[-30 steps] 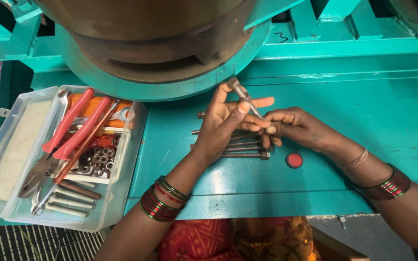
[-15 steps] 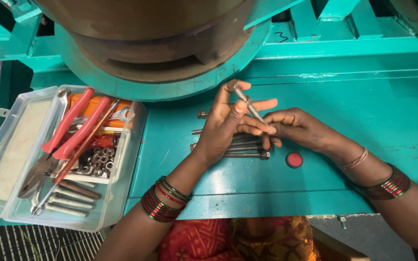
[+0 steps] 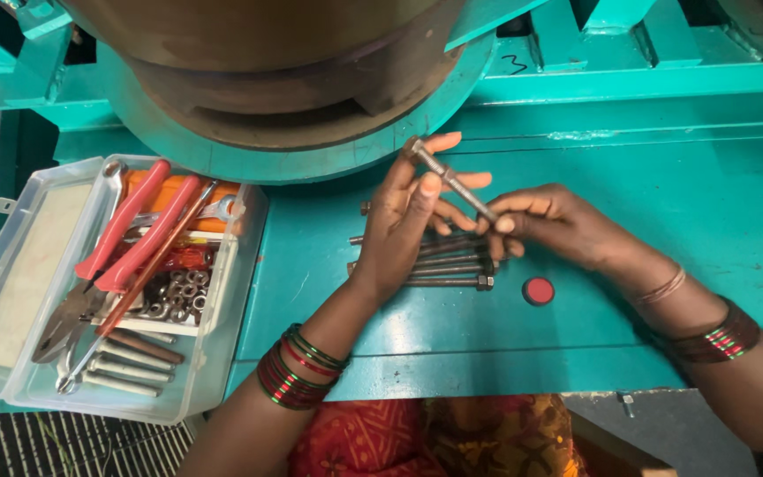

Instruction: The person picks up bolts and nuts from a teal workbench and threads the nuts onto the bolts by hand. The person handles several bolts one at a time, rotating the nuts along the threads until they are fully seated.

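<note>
While both hands meet above the teal worktop [image 3: 664,203], the left hand [image 3: 408,221] pinches the far end of a bolt [image 3: 452,183] and the right hand [image 3: 558,225] grips its near end; more bolts [image 3: 443,265] lie beneath, a red disc [image 3: 538,291] near right, a tool tray [image 3: 11,265] far left.

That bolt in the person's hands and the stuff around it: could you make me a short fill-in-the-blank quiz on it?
1. Both hands, the left hand and the right hand, hold one long metal ____.
2. The pliers in the clear plastic box have ____ handles.
3. The small round button on the bench is ____.
4. More bolts lie on the bench under the ____ hand.

Missing words: bolt; red; red; left
</note>
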